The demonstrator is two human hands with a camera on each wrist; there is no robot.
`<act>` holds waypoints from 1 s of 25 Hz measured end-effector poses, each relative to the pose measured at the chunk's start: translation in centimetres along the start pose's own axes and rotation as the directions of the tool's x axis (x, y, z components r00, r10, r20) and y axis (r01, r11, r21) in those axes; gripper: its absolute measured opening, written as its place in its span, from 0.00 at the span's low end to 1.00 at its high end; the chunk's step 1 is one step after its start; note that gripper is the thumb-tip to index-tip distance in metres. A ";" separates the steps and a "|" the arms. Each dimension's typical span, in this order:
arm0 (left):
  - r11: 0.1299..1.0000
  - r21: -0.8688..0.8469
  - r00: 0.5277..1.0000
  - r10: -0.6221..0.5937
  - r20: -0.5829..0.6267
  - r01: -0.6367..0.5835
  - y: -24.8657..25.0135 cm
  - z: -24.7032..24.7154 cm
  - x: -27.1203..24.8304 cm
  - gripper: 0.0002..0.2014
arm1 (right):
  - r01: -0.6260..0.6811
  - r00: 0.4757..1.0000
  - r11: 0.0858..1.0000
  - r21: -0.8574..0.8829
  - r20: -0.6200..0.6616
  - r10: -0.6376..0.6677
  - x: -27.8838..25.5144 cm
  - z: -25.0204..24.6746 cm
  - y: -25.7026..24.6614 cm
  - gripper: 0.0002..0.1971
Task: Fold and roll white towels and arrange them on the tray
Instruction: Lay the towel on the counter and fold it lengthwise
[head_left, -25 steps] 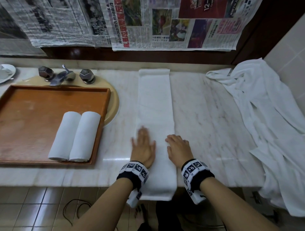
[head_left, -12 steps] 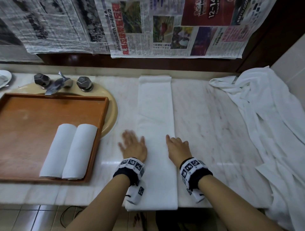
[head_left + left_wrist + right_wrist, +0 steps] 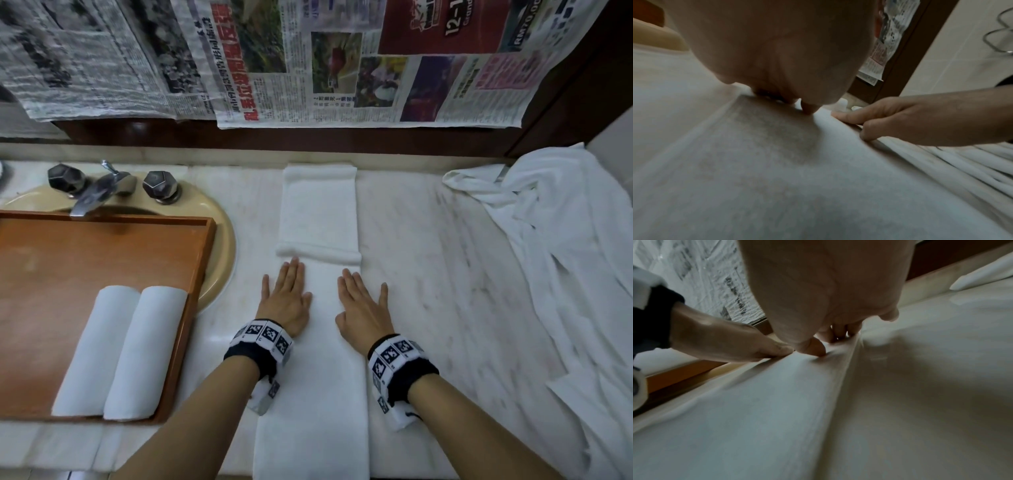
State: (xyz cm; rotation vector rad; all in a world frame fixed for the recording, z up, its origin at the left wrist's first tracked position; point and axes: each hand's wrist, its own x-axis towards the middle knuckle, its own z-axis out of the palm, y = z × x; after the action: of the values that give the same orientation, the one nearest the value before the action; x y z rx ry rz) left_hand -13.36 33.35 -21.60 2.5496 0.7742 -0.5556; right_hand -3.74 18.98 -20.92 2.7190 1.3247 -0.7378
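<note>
A long folded white towel [image 3: 317, 212] lies as a strip across the marble counter, its near end hanging over the front edge. Both hands lie flat on it side by side. My left hand [image 3: 286, 298] covers its left edge, my right hand [image 3: 363, 305] its right edge, fingers straight. A low ridge of cloth [image 3: 318, 255] crosses the towel just beyond the fingertips. The wrist views show each palm [image 3: 777, 56] [image 3: 828, 305] pressed on the towel [image 3: 756, 178] [image 3: 756, 410]. Two rolled white towels [image 3: 92, 353] [image 3: 144, 356] lie side by side in the wooden tray [image 3: 102, 260].
The tray sits over a beige sink [image 3: 221, 240] with a metal tap [image 3: 99, 192] behind it. A heap of loose white linen [image 3: 565, 274] covers the counter's right end. Newspaper sheets [image 3: 308, 61] hang on the back wall.
Both hands have slid away from me along the towel and now lie flat with fingers straight. A ridge of cloth has bunched up ahead of the fingertips.
</note>
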 end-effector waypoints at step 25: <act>0.969 -0.059 0.965 -0.246 -0.092 0.242 -8.0 6.4 -13.9 0.30 | -0.327 0.943 0.943 0.065 0.079 0.322 -10.3 5.3 -0.1 0.33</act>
State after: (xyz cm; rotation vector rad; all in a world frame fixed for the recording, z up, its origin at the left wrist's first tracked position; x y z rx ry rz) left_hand -30.36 30.36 -22.40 2.4689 1.1341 -0.4828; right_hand -11.33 10.25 -21.17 2.8386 0.8168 -0.8516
